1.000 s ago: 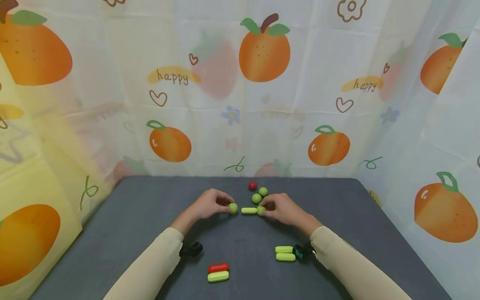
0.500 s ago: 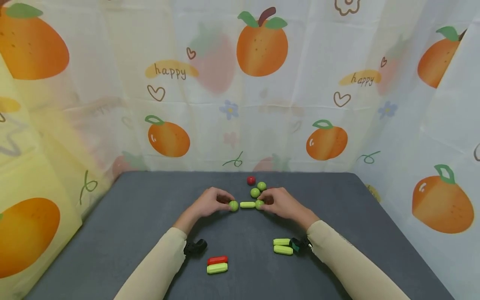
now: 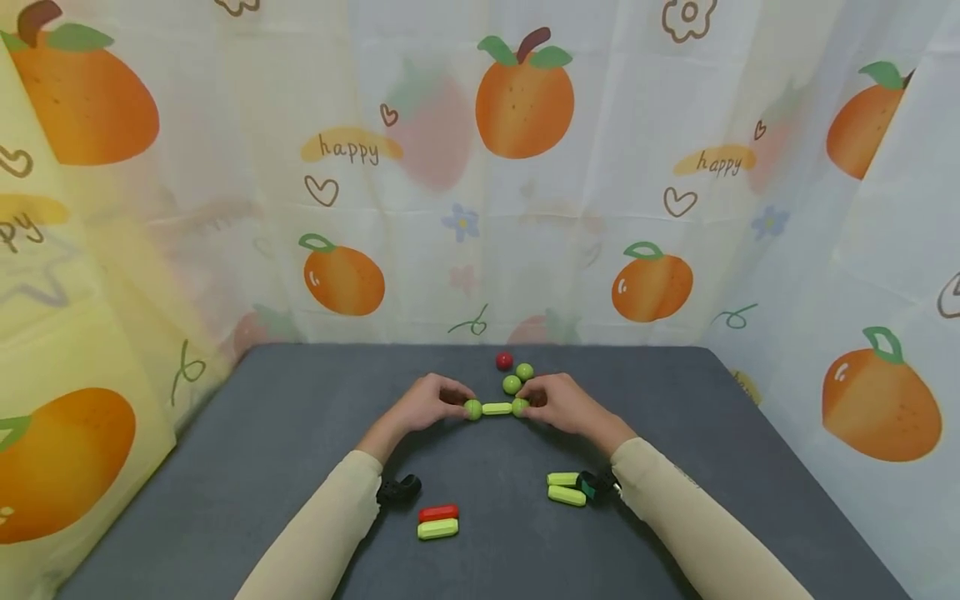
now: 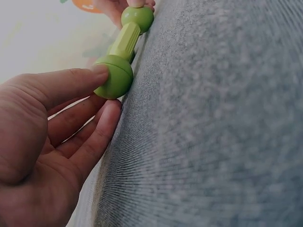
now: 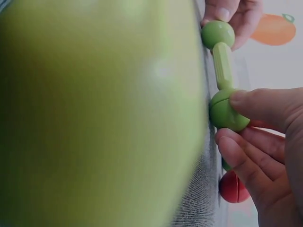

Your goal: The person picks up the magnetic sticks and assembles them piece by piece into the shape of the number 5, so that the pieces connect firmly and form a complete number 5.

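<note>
A light green ribbed rod (image 3: 497, 409) lies on the dark table between two green balls, one against each end. My left hand (image 3: 427, 405) pinches the left green ball (image 4: 115, 77) between thumb and fingers. At the other end, my right hand (image 3: 564, 405) pinches the right green ball (image 5: 229, 110). In both wrist views rod and balls form one straight piece, low over the cloth surface. Just behind the right hand sit two loose green balls (image 3: 512, 384) and a red ball (image 3: 504, 361).
Nearer the front lie a red rod (image 3: 438, 512) and a light green rod (image 3: 438, 529) side by side. Two more light green rods (image 3: 566, 496) lie by the right wrist strap (image 3: 596, 484). A fruit-print curtain (image 3: 435, 208) stands behind the table (image 3: 300, 383).
The left hand has moved its green ball rightward until it meets the rod's left end, closing the earlier gap. My right hand keeps its grip on the other ball.
</note>
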Motion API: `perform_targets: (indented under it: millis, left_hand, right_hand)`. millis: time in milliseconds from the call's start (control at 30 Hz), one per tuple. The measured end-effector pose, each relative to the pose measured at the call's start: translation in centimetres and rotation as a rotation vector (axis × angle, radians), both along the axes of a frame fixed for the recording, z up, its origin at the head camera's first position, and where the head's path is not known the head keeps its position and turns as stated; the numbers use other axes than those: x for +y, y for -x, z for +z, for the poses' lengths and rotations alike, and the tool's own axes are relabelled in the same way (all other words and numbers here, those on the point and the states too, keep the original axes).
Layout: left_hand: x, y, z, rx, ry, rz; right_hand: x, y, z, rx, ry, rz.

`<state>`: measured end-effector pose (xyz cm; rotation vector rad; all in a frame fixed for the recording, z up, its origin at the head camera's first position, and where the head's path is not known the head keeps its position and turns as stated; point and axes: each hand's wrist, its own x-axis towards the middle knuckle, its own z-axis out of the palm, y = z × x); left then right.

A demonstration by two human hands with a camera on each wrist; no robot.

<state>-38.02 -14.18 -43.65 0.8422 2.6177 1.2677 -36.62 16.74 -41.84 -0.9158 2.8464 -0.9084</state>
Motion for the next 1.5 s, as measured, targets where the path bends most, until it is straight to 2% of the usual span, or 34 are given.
perform_targets:
  millis: [133, 367, 833, 1000, 1200, 1333, 1500]
  left_hand:
    - [-0.2, -0.1, -0.1, -0.025, 0.001, 0.004]
    - [-0.2, 0.1, 0.4, 0.004, -0.002, 0.005]
    - [-0.3, -0.5, 1.1, 0.012, 0.018, 0.014]
    - [-0.2, -0.5, 1.4, 0.021, 0.016, 0.016]
    - [0.0, -0.4, 0.4, 0.011, -0.002, -0.001]
    - [-0.1, -0.3, -0.3, 0.003, 0.006, -0.003]
    - [-0.2, 0.1, -0.3, 0.014, 0.003, -0.009]
  right_hand:
    - [-0.2, 0.0, -0.3, -0.017, 0.006, 0.013]
    - [0.0, 0.2, 0.0, 0.006, 0.025, -0.003]
    - [0.1, 0.3, 0.7, -0.007, 0.013, 0.01]
    - [0.6, 0.5, 1.2, 0.005, 0.051, -0.016]
    - [2.6, 1.3, 1.6, 0.069, 0.125, -0.08]
    - [3.5, 2.0, 1.8, 0.076, 0.088, -0.113]
    - [3.9, 2.9, 1.9, 0.072, 0.038, -0.123]
